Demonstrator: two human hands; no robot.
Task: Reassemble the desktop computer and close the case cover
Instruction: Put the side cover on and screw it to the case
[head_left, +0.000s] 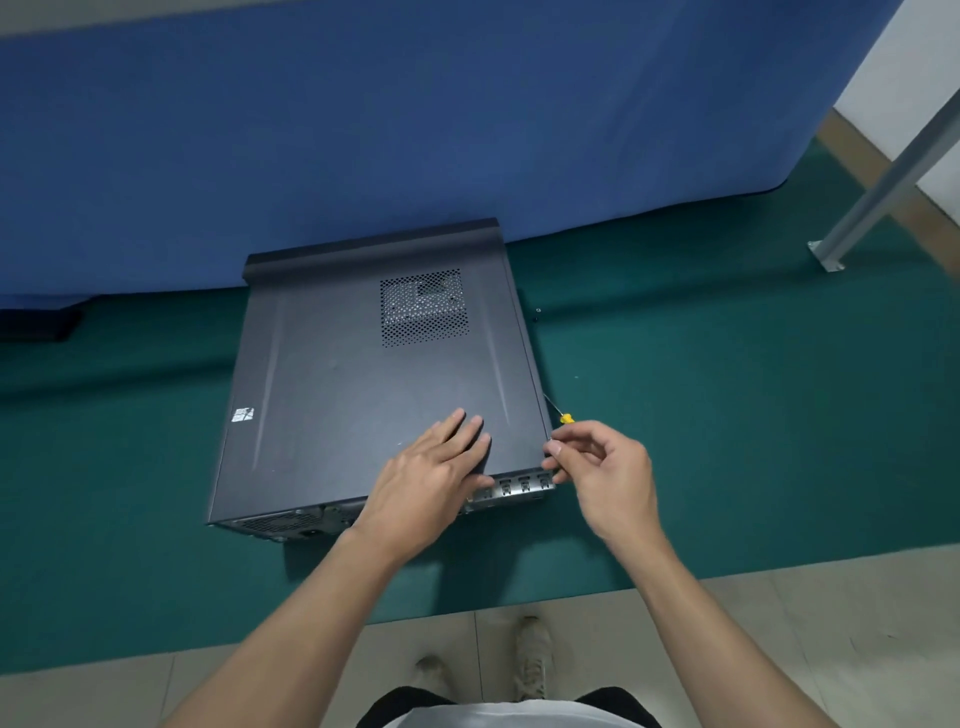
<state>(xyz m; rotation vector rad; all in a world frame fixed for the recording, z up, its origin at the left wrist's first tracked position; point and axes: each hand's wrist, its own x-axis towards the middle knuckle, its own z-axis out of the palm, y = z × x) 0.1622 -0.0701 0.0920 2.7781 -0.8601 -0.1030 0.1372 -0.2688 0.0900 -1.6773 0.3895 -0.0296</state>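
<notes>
The computer case (280, 522) lies on its side on the green table (727, 415), its cover (353, 374) on top. The left hand (431, 473) presses flat on the cover, fingers straight, near the rear edge. The right hand (608, 478) curls its fingers at the rear right corner; I cannot tell whether they pinch anything. A yellow-handled screwdriver (565, 417) lies just beside the case

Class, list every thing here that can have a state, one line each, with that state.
case cover: on the case, lying flat.
computer case: on its side, rear ports toward the person.
left hand: flat, fingers straight, resting on the cover.
right hand: fingers curled at the cover's rear right corner; hold unclear.
screwdriver: lying unheld beside the case.
</notes>
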